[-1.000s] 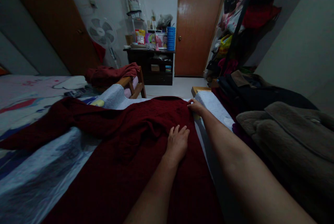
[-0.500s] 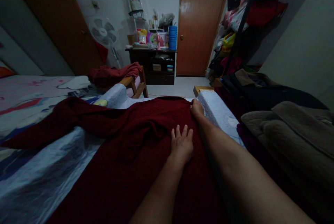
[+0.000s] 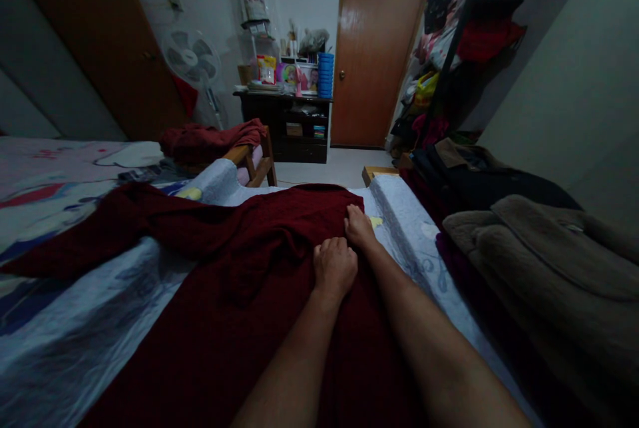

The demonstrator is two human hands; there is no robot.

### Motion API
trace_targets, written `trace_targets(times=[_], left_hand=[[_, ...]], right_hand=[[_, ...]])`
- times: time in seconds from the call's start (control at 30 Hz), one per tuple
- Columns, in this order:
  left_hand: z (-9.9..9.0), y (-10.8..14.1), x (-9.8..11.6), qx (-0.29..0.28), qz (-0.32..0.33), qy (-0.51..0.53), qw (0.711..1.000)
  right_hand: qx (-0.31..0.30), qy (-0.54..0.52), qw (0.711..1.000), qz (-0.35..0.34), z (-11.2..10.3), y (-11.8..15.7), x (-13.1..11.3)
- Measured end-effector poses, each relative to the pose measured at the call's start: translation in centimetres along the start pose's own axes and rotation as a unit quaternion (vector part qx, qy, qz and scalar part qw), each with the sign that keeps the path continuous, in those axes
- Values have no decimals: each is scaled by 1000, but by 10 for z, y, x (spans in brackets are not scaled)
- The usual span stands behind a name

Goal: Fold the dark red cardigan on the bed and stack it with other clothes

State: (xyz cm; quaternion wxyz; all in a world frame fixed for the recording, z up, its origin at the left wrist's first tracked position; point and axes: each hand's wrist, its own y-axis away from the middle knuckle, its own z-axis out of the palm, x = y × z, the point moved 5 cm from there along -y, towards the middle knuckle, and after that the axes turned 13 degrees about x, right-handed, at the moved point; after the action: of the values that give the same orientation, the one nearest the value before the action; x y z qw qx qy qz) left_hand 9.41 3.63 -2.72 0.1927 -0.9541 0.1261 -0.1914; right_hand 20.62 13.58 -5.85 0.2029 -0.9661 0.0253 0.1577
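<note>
A dark red long-sleeved garment [image 3: 210,321] lies spread over a light blue patterned cover [image 3: 404,212], its collar end away from me. One sleeve stretches out to the left, and folds bunch up near the middle. My left hand [image 3: 334,267] rests on the right half of the garment, fingers curled down into the cloth. Just beyond it, my right hand [image 3: 358,225] is closed on the garment's right edge near the shoulder. The fingertips of both hands are partly hidden.
A grey-brown fleecy coat [image 3: 539,248] and a dark jacket [image 3: 504,175] are piled on the right. To the left are a printed bedspread [image 3: 64,162] and reddish cloth [image 3: 210,142] over a wooden frame. A fan [image 3: 192,58], dark cabinet [image 3: 284,128] and door [image 3: 382,48] stand behind.
My right hand has moved left and nearer, bringing the garment's right edge inward and baring more of the blue cover. My left hand's spread fingers have curled into the cloth.
</note>
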Motion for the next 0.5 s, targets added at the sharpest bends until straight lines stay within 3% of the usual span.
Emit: trace_targets(times=[0.13,0.5], left_hand=[[2,0,-2,-16,-2,-22,1000],[3,4,0,-27,3,-34,999]], right_hand=[[-31,36,999,-5,11,0,0],[-23,32,999,5,17,-32,11]])
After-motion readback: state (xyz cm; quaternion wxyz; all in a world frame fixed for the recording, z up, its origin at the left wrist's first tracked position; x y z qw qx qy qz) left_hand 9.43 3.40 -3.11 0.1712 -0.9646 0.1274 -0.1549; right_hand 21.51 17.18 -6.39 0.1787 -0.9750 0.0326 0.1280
